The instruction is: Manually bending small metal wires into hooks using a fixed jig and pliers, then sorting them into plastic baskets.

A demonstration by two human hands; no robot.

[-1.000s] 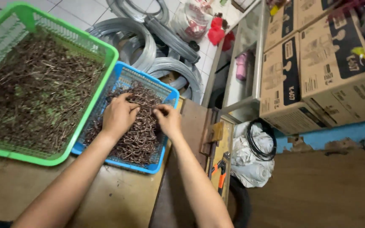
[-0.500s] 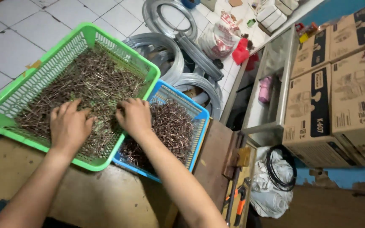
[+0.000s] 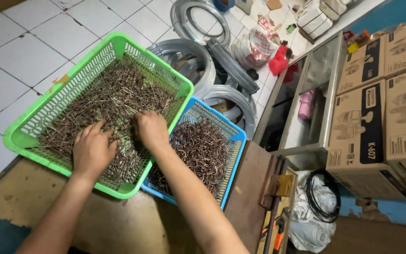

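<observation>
Both hands were down in the green basket (image 3: 24, 136), palms flat on the heap of thin brown metal pieces (image 3: 118, 94). The left hand (image 3: 91, 149) lay nearer the front wall, the right hand (image 3: 151, 129) close beside it toward the blue basket (image 3: 238, 141), which held curled hooks (image 3: 203, 146). Both baskets sat on a worn wooden table (image 3: 118, 221). Coils of grey wire (image 3: 203, 23) lay on the tiled floor beyond, cardboard boxes (image 3: 367, 127) stacked off to the right.

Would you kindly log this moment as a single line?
left hand: palm down in green basket | right hand: same, on metal hooks | blue basket: beside, untouched
</observation>
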